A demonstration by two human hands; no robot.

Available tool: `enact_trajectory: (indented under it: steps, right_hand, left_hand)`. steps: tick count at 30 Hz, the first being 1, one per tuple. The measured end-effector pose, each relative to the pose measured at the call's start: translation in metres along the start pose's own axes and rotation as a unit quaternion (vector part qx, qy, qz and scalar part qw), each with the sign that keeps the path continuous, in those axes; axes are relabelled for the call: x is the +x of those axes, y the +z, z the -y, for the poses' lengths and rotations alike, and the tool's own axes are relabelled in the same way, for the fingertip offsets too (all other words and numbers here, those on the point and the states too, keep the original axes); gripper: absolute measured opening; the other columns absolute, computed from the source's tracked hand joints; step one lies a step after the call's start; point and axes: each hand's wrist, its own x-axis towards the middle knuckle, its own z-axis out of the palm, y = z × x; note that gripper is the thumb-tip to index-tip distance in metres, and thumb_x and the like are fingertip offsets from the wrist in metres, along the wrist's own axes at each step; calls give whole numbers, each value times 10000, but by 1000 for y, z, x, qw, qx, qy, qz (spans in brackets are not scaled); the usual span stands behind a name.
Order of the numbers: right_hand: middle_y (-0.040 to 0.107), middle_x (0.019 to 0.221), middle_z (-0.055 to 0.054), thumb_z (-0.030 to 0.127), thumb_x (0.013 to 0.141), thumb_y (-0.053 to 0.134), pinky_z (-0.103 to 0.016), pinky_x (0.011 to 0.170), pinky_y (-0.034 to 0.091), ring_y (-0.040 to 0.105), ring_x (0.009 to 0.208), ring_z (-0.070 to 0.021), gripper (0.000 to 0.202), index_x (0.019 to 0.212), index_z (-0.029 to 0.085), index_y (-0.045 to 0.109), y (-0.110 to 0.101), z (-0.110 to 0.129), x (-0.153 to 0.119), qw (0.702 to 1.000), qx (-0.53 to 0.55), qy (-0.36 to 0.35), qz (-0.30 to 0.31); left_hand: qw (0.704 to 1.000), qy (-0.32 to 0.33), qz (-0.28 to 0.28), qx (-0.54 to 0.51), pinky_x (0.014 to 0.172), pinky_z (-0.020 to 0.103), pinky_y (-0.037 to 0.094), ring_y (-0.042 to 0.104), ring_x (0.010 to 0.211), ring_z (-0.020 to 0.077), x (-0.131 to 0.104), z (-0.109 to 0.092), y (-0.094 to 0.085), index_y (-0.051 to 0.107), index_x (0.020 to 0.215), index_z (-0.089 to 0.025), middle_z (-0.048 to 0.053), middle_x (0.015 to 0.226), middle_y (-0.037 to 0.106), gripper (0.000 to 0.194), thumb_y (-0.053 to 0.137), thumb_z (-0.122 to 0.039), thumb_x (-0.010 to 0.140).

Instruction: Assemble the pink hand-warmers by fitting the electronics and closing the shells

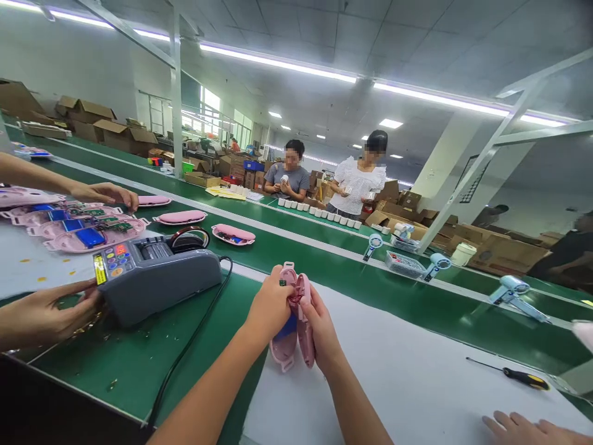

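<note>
Just above the white sheet (380, 364), my left hand (271, 303) is closed on a pink shell half (283, 352) that holds a blue block and a small green board. My right hand (322, 327) grips the other pink shell half (306, 340), which stands upright beside the first. Red wires show between the halves at their upper ends. The fingertips of my left hand reach in near these wires. Both halves are held on edge, close together, with a gap between them.
A grey tape dispenser (162, 278) with a black cable (185, 352) stands left. A co-worker's hands (50, 315) are beside it. Pink shells (180, 217) lie beyond. At right are a screwdriver (523, 376), another person's hand (528, 429) and light-blue fans (512, 287).
</note>
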Motion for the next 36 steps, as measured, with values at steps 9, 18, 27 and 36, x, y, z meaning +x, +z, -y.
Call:
enact_trajectory:
  steps: [9, 18, 27, 36]
  right_hand:
    - [648, 1191, -45, 414, 773, 684, -330, 846, 521, 623, 1058, -235, 544, 1273, 260, 533, 1, 6, 1, 999, 45, -6, -3]
    - [656, 1171, -48, 467, 769, 677, -298, 730, 541, 648, 990, -230, 624, 1328, 266, 488, -5, 0, 2, 1000, 11, -22, -18]
    - [649, 1191, -62, 529, 783, 631, -342, 824, 520, 617, 1042, -250, 591, 1280, 222, 545, -2, -3, 4, 999, -12, -10, -30]
    - [638, 1184, -47, 529, 833, 559, -358, 874, 495, 600, 1054, -242, 508, 1257, 249, 555, -3, -4, 4, 999, -23, -41, -18]
  left_hand:
    - [987, 4, -43, -153, 848, 334, 497, 590, 986, 191, -1, 3, 4, 422, 1333, -250, 83, 1269, 470, 657, 426, -16, 720]
    - [940, -71, -37, -332, 972, 387, 431, 576, 1080, 236, 8, 9, 15, 562, 1148, -163, 89, 1137, 629, 521, 489, -46, 645]
    - [913, -99, -42, -394, 895, 310, 440, 595, 993, 198, 4, 1, 14, 564, 1113, -189, 42, 1077, 653, 505, 473, -30, 643]
    - [754, -196, 54, -625, 718, 239, 444, 569, 753, 127, 2, -2, 18, 531, 1149, -256, -16, 915, 617, 522, 663, -183, 649]
